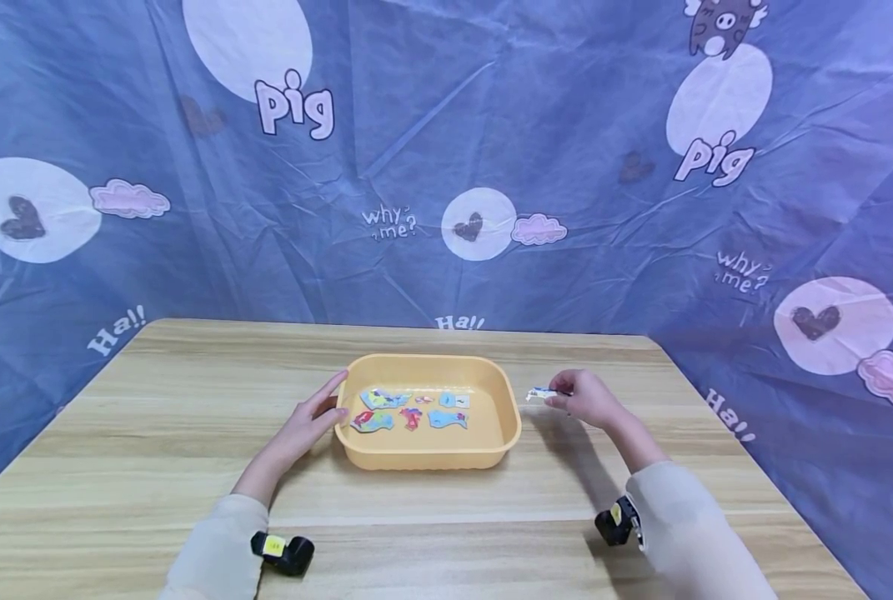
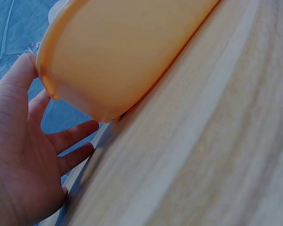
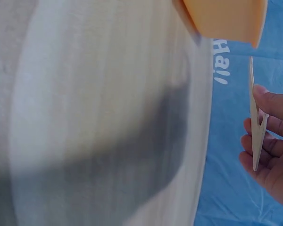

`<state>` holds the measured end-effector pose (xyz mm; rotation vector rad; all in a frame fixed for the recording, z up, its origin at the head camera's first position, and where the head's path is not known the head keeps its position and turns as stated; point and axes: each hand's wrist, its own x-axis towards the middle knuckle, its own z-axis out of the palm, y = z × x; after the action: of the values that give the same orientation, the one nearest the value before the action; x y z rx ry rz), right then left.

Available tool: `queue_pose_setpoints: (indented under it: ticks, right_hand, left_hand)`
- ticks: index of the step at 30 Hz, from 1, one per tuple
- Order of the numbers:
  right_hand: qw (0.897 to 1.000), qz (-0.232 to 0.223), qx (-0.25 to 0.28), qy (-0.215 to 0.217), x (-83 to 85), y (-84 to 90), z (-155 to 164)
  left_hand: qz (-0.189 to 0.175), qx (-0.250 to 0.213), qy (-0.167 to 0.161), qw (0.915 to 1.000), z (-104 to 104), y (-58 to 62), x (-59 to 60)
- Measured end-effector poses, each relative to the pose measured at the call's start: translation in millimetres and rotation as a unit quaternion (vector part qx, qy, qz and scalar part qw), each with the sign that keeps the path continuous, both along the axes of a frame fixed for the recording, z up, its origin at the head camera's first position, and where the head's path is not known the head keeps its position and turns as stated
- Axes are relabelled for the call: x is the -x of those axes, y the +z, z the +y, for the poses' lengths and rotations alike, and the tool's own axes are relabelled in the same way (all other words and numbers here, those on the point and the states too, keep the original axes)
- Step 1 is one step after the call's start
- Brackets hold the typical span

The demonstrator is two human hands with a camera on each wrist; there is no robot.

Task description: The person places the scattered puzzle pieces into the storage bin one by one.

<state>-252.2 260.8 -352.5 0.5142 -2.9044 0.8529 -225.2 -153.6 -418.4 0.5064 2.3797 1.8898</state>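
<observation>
On the table (image 1: 153,450), near its middle, a tray (image 1: 427,457), with six puzzle pieces (image 1: 410,410) lying flat inside, spread across the floor in two rough rows (three toward the back, three toward the front). Against the tray's left wall, the left hand (image 1: 307,425), fingers straight along the rim; just right of the tray and above the tabletop, the right hand (image 1: 589,398), pinching one more piece (image 1: 539,393) that points back toward the tray without touching it. Behind the table and along both sides, a hanging cloth backdrop (image 1: 566,125).
</observation>
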Motion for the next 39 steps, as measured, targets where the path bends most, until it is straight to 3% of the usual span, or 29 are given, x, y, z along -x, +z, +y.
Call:
queue_pose_setpoints:
  ticks: [12,20,35,39]
  right_hand:
    - [1.000,0.023,-0.004,0.021,5.1,23.9,-5]
    - [1.000,0.002,0.016,0.026,8.6,34.3,-23]
    - [0.996,0.008,0.063,0.056,13.9,33.3,-70]
    - [0.994,0.000,0.091,0.068,14.3,31.8,-83]
  left_hand:
    - [-0.004,-0.002,0.006,1.0000,-1,-2.3,1.6]
    - [-0.005,0.000,0.007,1.0000,0,-1.4,0.8]
    - [0.004,-0.007,0.000,1.0000,1,-0.9,0.2]
    - [0.005,-0.002,-0.001,1.0000,4,9.0,-6.1]
